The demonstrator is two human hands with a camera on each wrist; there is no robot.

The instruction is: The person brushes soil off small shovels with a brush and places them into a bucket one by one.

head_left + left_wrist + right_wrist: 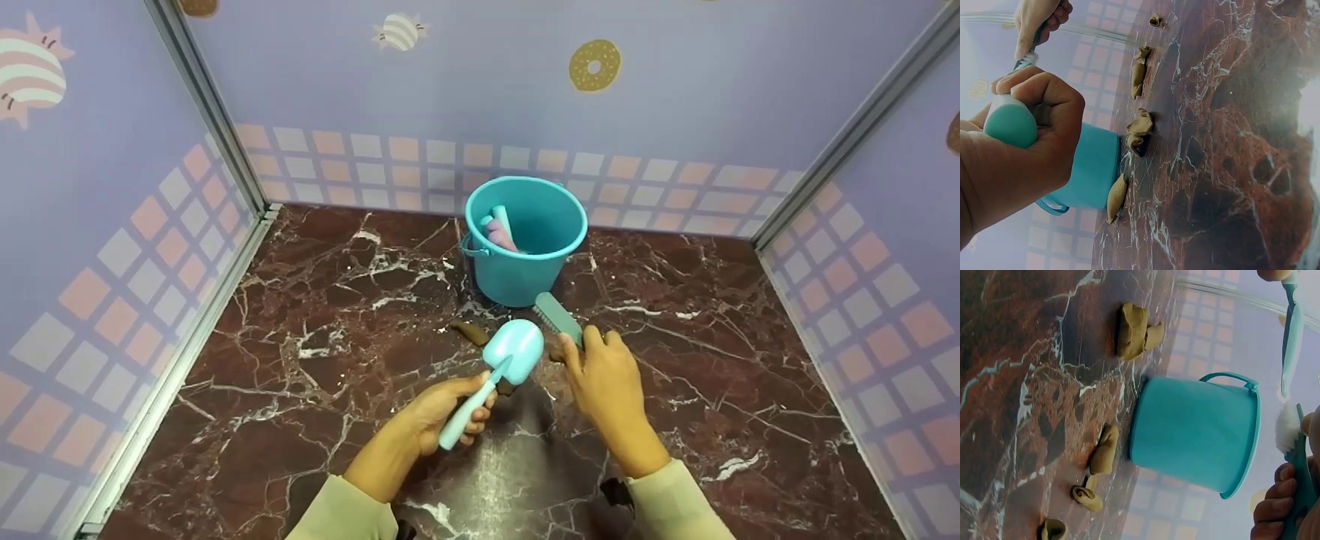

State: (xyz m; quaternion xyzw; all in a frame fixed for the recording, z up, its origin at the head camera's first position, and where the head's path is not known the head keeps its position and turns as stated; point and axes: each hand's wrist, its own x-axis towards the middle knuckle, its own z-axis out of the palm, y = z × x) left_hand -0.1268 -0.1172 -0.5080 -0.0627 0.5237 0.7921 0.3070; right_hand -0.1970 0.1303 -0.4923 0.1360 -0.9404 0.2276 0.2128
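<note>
My left hand point(442, 412) grips the handle of a light blue toy shovel point(517, 352), whose blade is held above the floor. The round end of the shovel handle point(1010, 125) pokes from the fist in the left wrist view. My right hand point(609, 386) holds a teal brush point(556, 315) with white bristles point(1287, 428), close to the shovel's tip. Below both tools lie several brown, clay-like lumps point(470, 333), some curled or folded point(1140, 125). Part of these is hidden behind the shovel and hands in the head view.
Just beyond the tools stands a teal bucket point(517, 279) with its handle down. Inside lean a pink item point(500, 235) and a light blue handle point(502, 217). Purple printed walls point(480, 97) bound the dark red marbled floor point(360, 300) on three sides. Small pale crumbs dot it.
</note>
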